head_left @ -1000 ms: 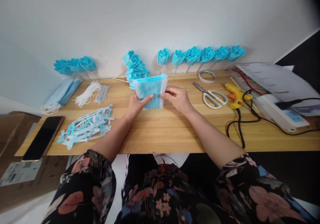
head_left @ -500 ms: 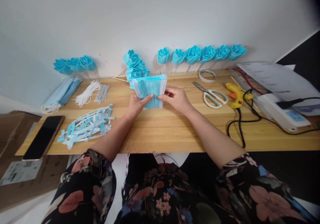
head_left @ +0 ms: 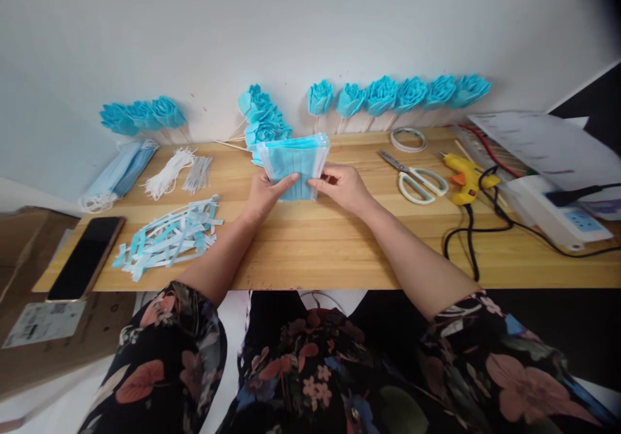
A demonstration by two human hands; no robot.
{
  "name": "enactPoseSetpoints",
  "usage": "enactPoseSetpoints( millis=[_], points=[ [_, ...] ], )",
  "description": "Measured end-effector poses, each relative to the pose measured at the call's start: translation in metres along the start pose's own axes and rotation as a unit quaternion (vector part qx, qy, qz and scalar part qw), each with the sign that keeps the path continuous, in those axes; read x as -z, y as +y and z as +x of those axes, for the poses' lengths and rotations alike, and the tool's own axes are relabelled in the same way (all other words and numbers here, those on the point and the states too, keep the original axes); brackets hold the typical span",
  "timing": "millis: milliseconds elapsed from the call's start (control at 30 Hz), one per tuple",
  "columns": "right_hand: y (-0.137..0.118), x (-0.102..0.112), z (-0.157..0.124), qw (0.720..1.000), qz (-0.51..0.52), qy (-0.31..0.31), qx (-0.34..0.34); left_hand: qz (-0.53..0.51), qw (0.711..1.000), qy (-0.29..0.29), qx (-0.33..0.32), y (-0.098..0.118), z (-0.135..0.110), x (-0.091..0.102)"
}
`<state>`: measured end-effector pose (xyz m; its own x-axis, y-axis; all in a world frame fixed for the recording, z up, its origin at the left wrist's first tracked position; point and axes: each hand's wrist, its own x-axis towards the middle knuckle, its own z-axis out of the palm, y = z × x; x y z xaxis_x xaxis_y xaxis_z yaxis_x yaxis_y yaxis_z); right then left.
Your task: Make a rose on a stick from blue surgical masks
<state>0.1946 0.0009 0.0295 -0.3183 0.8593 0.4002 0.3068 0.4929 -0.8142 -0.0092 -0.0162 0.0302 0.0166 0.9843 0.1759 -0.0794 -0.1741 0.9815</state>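
Note:
A stack of blue mask sheets stands on edge on the wooden table, a little left of centre. My left hand grips its lower left side, fingers curled over the front. My right hand pinches the lower right corner. Both hands rest close to the tabletop.
Blue fabric roses on sticks lean along the wall, with more roses at the left. Cut blue strips, white ear loops, whole masks and a phone lie left. Scissors, tape ring, yellow glue gun and power strip lie right.
The view has tilted slightly, so everything sits a little higher in the picture. My right fingers have slid inward along the stack's lower edge. The stack stays in both hands.

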Motion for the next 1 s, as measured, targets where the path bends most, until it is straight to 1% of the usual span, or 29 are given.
enactPoseSetpoints(
  millis=[167, 333, 400, 567, 633, 733, 867, 1000],
  points=[
    [0.002, 0.001, 0.001, 1.0, 0.006, -0.016, -0.012, -0.004, 1.0, -0.004, 0.007, -0.002, 0.0, -0.002],
    [0.005, 0.001, 0.002, 0.997, 0.014, -0.059, -0.047, 0.001, 1.0, -0.001, 0.013, -0.005, 0.001, 0.0],
    [0.005, 0.001, 0.002, 0.996, 0.014, -0.067, -0.056, 0.003, 1.0, -0.002, 0.019, -0.008, 0.002, 0.0],
    [0.004, 0.001, 0.003, 0.996, 0.007, -0.076, -0.054, 0.007, 0.999, 0.008, 0.042, -0.014, 0.002, 0.0],
    [0.002, 0.002, 0.003, 0.996, 0.011, -0.068, -0.047, 0.003, 0.999, 0.01, 0.043, -0.014, 0.002, 0.0],
    [-0.002, 0.004, 0.003, 0.999, 0.018, -0.04, -0.027, -0.006, 0.999, 0.011, 0.032, -0.012, 0.001, -0.002],
    [-0.005, 0.005, 0.001, 1.0, -0.01, -0.024, 0.002, -0.009, 1.0, 0.009, 0.016, -0.006, -0.001, -0.003],
    [-0.004, 0.005, 0.001, 1.0, -0.014, 0.025, 0.0, -0.003, 1.0, 0.002, -0.016, 0.0, 0.0, 0.0]
  ],
)
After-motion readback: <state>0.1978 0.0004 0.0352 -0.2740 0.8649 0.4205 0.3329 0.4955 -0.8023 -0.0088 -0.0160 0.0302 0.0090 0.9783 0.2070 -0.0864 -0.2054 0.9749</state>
